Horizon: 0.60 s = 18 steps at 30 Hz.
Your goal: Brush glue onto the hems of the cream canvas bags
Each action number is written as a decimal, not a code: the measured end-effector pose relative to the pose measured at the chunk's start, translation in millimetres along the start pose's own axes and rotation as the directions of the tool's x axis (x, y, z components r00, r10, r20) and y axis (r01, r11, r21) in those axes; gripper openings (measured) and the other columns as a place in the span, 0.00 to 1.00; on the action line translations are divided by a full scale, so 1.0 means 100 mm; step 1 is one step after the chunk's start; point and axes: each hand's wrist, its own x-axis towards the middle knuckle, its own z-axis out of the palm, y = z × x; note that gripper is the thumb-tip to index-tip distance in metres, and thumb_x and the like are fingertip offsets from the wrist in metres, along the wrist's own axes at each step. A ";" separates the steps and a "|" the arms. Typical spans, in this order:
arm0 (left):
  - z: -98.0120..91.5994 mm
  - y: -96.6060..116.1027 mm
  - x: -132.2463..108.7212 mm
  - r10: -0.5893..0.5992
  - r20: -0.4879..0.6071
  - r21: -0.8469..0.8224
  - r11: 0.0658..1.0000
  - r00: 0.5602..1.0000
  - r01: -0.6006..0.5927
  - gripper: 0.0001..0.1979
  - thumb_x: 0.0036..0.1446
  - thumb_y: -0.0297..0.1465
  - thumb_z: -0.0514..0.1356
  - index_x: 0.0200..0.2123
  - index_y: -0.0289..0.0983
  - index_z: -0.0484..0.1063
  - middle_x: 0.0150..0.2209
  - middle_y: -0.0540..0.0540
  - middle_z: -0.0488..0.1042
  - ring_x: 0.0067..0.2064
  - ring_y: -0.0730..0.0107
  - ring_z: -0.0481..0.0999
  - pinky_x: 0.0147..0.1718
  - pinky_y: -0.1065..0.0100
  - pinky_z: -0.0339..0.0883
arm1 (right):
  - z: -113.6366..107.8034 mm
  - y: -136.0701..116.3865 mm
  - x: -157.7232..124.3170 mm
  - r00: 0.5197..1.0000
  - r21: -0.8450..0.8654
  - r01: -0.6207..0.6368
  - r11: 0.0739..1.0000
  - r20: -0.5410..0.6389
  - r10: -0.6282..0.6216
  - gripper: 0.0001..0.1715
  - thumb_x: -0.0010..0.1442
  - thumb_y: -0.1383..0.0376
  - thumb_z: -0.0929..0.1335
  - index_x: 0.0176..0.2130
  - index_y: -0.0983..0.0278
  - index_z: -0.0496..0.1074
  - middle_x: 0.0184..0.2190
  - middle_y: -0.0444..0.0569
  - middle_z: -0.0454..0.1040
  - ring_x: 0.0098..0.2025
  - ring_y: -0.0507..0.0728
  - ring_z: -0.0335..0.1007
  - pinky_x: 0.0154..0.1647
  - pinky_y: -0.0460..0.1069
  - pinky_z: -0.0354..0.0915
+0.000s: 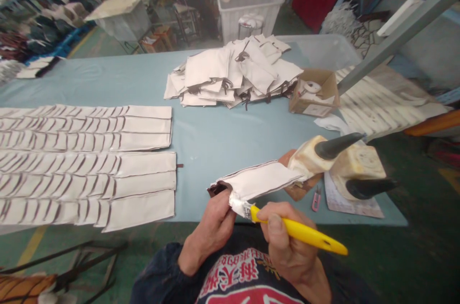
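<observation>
A cream piece with dark edging lies on the blue-green tabletop in front of me. My left hand is closed on its near left end, where a dark brown inner side shows. In my right hand is a paintbrush with a yellow handle. Its bristles, thick with white paste, touch the cream piece beside my left fingers. The far right end of that piece reaches a pale, stained container with a black cone-shaped spout. A second such container stands to its right.
Overlapping cream pieces lie in rows at left. A loose pile of cream pieces with dark ties sits at the back, next to a cardboard box. Small pink snips lie near the front edge. A metal post slants at right.
</observation>
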 end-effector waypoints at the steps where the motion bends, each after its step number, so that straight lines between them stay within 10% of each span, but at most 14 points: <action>1: 0.00 0.00 0.00 -0.005 0.003 -0.009 1.000 1.000 0.005 0.12 0.68 0.27 0.50 0.34 0.39 0.72 0.32 0.44 0.74 0.35 0.63 0.70 0.38 0.63 0.65 | 0.01 0.00 -0.03 0.999 0.021 -0.042 0.999 -0.003 0.042 0.10 0.69 0.67 0.63 0.37 0.58 0.72 0.21 0.39 0.71 0.16 0.50 0.63 0.19 0.45 0.62; 7: -0.01 0.05 0.06 -0.193 0.062 -0.203 0.958 0.979 0.201 0.13 0.67 0.33 0.55 0.43 0.38 0.80 0.39 0.41 0.80 0.40 0.58 0.74 0.43 0.61 0.68 | 0.00 0.03 -0.06 0.964 0.233 -0.255 0.938 -0.010 0.265 0.17 0.74 0.62 0.61 0.34 0.60 0.72 0.16 0.37 0.63 0.13 0.49 0.56 0.14 0.44 0.53; 18: -0.29 0.28 0.26 -0.403 0.267 -0.568 0.667 0.875 0.481 0.23 0.58 0.45 0.68 0.50 0.34 0.82 0.38 0.42 0.82 0.37 0.64 0.76 0.40 0.67 0.68 | -0.15 0.10 0.30 0.982 0.355 -0.097 0.930 -0.117 0.147 0.19 0.72 0.58 0.65 0.31 0.61 0.73 0.15 0.36 0.60 0.13 0.47 0.51 0.13 0.43 0.50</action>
